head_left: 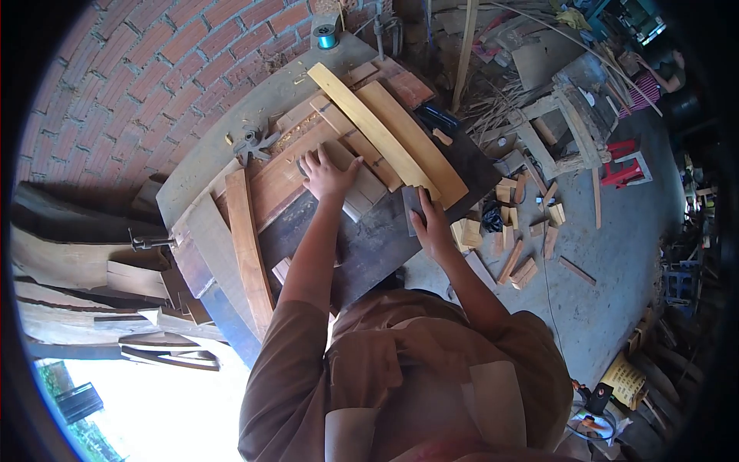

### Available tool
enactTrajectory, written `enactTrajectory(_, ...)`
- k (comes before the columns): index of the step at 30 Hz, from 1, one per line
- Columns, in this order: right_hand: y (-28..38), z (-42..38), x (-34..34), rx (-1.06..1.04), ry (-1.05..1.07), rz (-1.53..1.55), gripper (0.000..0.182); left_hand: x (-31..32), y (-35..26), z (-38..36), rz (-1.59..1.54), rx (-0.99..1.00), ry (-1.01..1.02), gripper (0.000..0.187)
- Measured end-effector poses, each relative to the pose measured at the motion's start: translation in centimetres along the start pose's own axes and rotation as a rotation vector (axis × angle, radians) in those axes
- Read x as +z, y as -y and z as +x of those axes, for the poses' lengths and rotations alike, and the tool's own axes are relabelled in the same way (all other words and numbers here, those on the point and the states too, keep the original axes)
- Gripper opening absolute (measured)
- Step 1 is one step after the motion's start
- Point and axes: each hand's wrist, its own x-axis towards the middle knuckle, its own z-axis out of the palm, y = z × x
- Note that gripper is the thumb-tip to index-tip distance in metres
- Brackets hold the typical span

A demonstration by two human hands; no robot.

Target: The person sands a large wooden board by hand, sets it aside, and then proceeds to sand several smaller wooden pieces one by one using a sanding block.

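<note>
My left hand (329,173) lies with its fingers spread over a greyish-brown wooden block (363,191) on the workbench. In my right hand (436,229), the fingers are wrapped round a dark, flat, rectangular tool (410,211), whose exact kind I cannot tell. That tool is right at the near end of a long, pale yellow, slightly curved wood strip (373,123). Beside the strip lies a wider brown board (408,135). A narrower wooden piece (354,138) with dark notches runs between the block and the strip.
A long reddish board (248,239) and a metal clamp (150,241) are at the bench's left. A hand plane (254,144) and a blue spool (326,36) sit near the brick wall (169,69). Wood offcuts (523,273) litter the floor, near a red stool (625,163). Another person (654,88) is at the far right.
</note>
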Motion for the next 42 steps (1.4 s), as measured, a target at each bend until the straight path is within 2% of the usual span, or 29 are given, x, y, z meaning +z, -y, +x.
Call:
enactTrajectory(2,-0.9,-0.6,-1.0,-0.016,-0.050,-0.013,0.059,-1.4,-1.0,0.7,0.098,-0.099,0.252,0.101)
enactTrajectory(4,-1.1,-1.3,-2.2,-0.030,-0.092,-0.020,0.058,-1.1,-1.3,1.1,0.108,-0.126,0.284,0.101)
enactTrajectory(6,-1.1,-1.7,-3.6,0.081,-0.090,-0.014,0.058,-0.7,-1.3,1.3,0.081,-0.119,0.309,0.100)
enactTrajectory(7,-1.3,-2.0,-4.2,0.048,-0.126,-0.021,0.058,0.1,-0.5,1.6,0.072,-0.132,0.296,0.100)
enactTrajectory(9,-2.3,-2.5,-5.1,0.042,-0.142,-0.036,0.058,0.9,2.4,2.0,-0.160,-0.014,0.197,0.093)
enactTrajectory(10,-2.8,-2.8,-5.4,0.063,-0.171,-0.051,0.057,0.3,3.8,1.6,-0.158,-0.049,0.170,0.093)
enactTrajectory(12,-3.7,-3.4,-5.9,0.065,-0.215,-0.014,0.056,-1.0,7.0,-0.2,-0.346,0.062,0.014,0.085)
enactTrajectory(14,-5.5,-3.6,-6.2,0.032,-0.207,0.002,0.053,-2.6,10.8,-1.8,-0.181,0.101,-0.154,0.083)
enactTrajectory(16,-6.5,-4.0,-6.3,0.044,-0.180,0.001,0.052,-4.8,14.3,-3.4,-0.098,-0.010,-0.256,0.084)
enactTrajectory(17,-7.0,-4.0,-6.3,0.051,-0.181,-0.018,0.052,-5.9,15.7,-4.4,-0.009,-0.102,-0.245,0.085)
enactTrajectory(19,-6.5,-3.5,-6.2,0.088,-0.147,0.000,0.052,-9.3,17.0,-6.3,0.118,-0.325,-0.165,0.093)
enactTrajectory(20,-5.9,-3.0,-6.3,0.072,-0.131,0.001,0.052,-10.0,17.9,-7.0,0.118,-0.346,-0.172,0.093)
enactTrajectory(22,-4.8,-2.1,-6.4,0.152,-0.041,-0.014,0.053,-10.7,19.6,-8.4,0.146,-0.516,-0.046,0.100)
enactTrajectory(24,-4.7,-1.0,-5.8,0.070,-0.030,-0.015,0.053,-10.7,20.4,-9.7,0.135,-0.573,-0.016,0.103)
enactTrajectory(27,-4.0,0.6,-4.9,0.021,0.018,-0.043,0.054,-9.7,20.7,-11.2,0.263,-0.643,-0.083,0.104)
enactTrajectory(30,-2.4,1.3,-4.4,-0.092,0.013,-0.066,0.053,-8.3,21.9,-11.8,0.210,-0.695,-0.093,0.096)
enactTrajectory(32,-1.2,1.4,-4.1,-0.026,0.050,-0.053,0.053,-5.9,23.8,-12.0,0.172,-0.586,-0.131,0.084)
enactTrajectory(33,-1.2,1.5,-3.8,-0.038,0.062,-0.054,0.053,-5.8,23.8,-12.2,0.175,-0.528,-0.232,0.072)
enactTrajectory(37,-1.4,1.4,-3.1,-0.053,0.084,0.010,0.052,-7.0,23.8,-12.1,0.098,-0.491,-0.176,0.068)
enactTrajectory(39,-1.5,1.1,-3.5,-0.041,0.110,0.035,0.052,-8.0,23.3,-12.0,0.028,-0.520,-0.120,0.060)
enactTrajectory(42,-1.5,1.0,-4.0,-0.075,0.074,0.041,0.051,-8.7,22.5,-12.6,-0.016,-0.453,-0.149,0.056)
